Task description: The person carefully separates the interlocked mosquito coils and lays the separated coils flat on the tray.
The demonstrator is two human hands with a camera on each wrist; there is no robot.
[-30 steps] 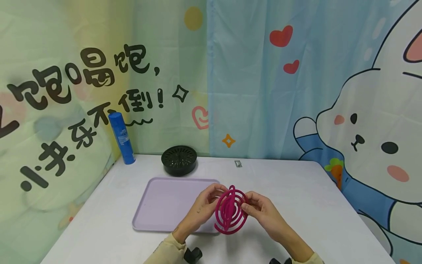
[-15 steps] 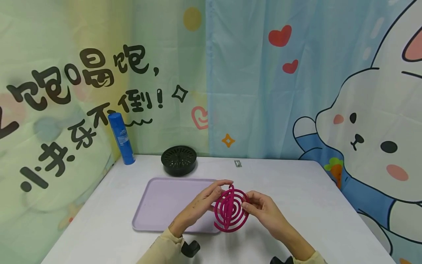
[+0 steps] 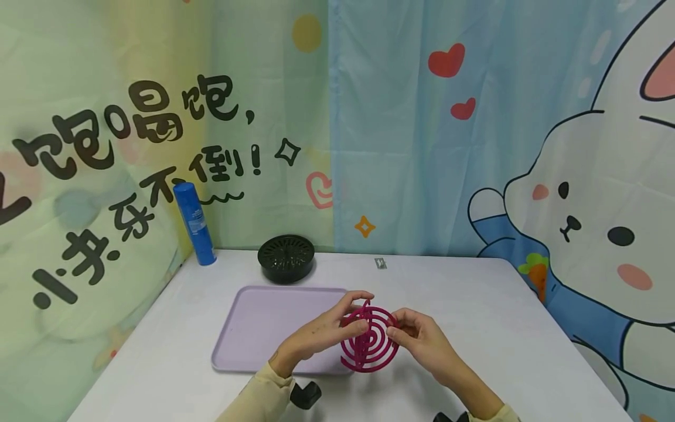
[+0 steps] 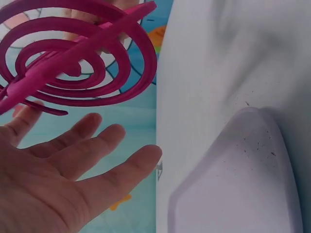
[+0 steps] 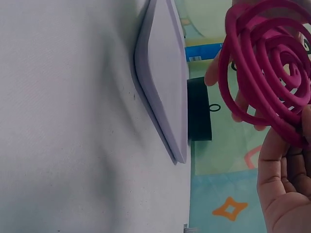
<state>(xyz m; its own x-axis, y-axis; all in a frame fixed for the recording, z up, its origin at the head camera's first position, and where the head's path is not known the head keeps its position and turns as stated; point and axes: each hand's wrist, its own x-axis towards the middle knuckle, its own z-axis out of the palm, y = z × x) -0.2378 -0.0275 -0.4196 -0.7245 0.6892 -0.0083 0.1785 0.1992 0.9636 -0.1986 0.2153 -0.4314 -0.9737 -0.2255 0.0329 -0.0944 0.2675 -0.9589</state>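
Note:
A magenta mosquito coil [image 3: 381, 350] is held up over the table, just right of the lilac tray. One spiral faces the head camera, and a second spiral stands crosswise through it. My right hand [image 3: 424, 340] pinches the coil's right edge between thumb and fingers. In the left wrist view, my left hand [image 4: 53, 184] is spread with its fingers extended beside the coil [image 4: 124, 63]. From the head, the left thumb overlaps the coil's front and a finger reaches over its top. I cannot tell whether the left hand touches it.
The lilac tray [image 3: 253, 337] lies at centre left on the white table [image 3: 501, 340]. Behind it stands a round black slotted container [image 3: 286, 261]. A blue cylinder [image 3: 195, 224] is at the back left, and a small metallic piece [image 3: 380, 264] lies near the back edge.
My left hand has loosened from the coil and its fingers have spread, the thumb now across the coil's front. The right hand keeps its pinch; the coil has turned slightly.

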